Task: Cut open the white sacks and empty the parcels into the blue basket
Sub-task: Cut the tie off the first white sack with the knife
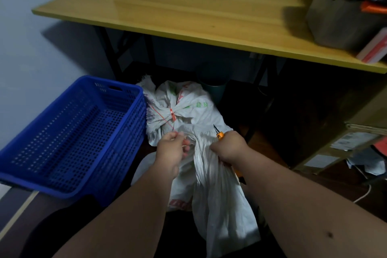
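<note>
Two white sacks on the floor beside the blue basket (pixel 69 132), which holds no parcels. Near sack (pixel 211 184): neck bunched in the right hand (pixel 227 147), which also grips an orange knife (pixel 218 133), blade up and exposed. Left hand (pixel 174 150) pinches a thin tie. Far sack (pixel 188 104): tied shut with an orange tie. Risk: a tug could jerk the blade toward the left fingers or into parcels.

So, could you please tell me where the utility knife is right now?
In the head view, the orange utility knife is gripped in the right hand, blade up, at the near white sack's gathered neck.
</note>
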